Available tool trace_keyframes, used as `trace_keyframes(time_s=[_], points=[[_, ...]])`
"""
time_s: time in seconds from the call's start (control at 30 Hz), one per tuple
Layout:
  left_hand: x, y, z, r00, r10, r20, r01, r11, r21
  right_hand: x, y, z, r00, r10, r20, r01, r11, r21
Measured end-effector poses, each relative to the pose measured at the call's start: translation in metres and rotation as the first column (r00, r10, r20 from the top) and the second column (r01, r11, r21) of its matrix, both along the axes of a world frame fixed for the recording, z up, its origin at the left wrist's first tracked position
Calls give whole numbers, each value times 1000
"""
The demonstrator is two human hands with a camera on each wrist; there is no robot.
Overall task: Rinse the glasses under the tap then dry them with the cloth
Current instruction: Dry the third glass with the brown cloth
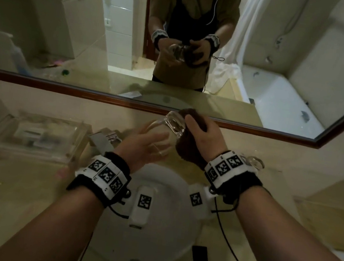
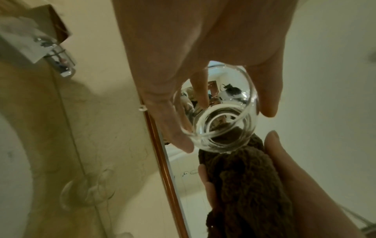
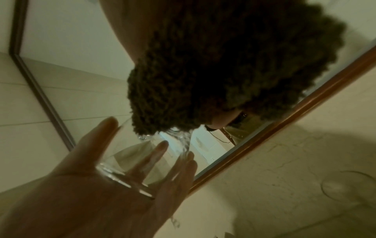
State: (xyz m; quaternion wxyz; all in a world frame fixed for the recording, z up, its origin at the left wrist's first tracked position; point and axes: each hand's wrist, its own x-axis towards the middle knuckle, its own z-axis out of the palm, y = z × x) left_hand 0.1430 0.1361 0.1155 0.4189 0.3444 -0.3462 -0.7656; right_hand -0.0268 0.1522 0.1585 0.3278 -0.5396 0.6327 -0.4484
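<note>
The left hand [image 1: 142, 146] holds the clear glass [image 1: 167, 129] tilted above the basin [image 1: 163, 250], its grip spread around the wall. The right hand [image 1: 204, 135], grip curled, presses the brown cloth [image 1: 188, 152] against the glass base. A second glass [image 1: 255, 162] stands near the desk's back edge.

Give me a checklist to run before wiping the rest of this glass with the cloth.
1. Left hand holds the glass: ok, fingers spread round its open end.
2. Right hand grips the brown cloth: ok.
3. Cloth touches the glass base: ok.
4. Glass is over the sink: ok.
5. Glass inside is dry: cannot tell.
6. Second glass stands clear on the counter: ok.
</note>
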Motion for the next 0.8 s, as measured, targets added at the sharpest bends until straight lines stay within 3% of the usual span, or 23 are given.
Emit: trace_keyframes(time_s=[0.1,0.2,0.27,0.37,0.5,0.6,0.7,0.8], points=[[5,-6,-5,994,11,111,-3,998,-70,10,-3,1,999,-25,26,24,999,23],[6,-8,-13,979,45,201,-18,991,-134,19,-9,-2,996,-57,-73,57,998,-2],[7,-10,-17,983,-3,184,31,988,-153,19,-15,-6,992,-83,-92,83,997,-8],[10,-14,-23,987,-127,97,144,971,-190,17,-22,-12,995,-98,5,98,995,11],[7,-18,-19,990,-22,140,50,980,-194,15,-15,-22,988,-135,69,138,990,-40],[9,-24,-20,978,69,197,-24,974,-224,18,-8,-17,993,-102,-56,94,987,-132],[9,-24,-24,986,79,146,-53,983,-173,23,-11,-6,973,-25,-229,1,995,-104],[12,-22,-30,996,25,90,-9,984,-177,27,-17,-3,983,-58,-177,36,992,-125]])
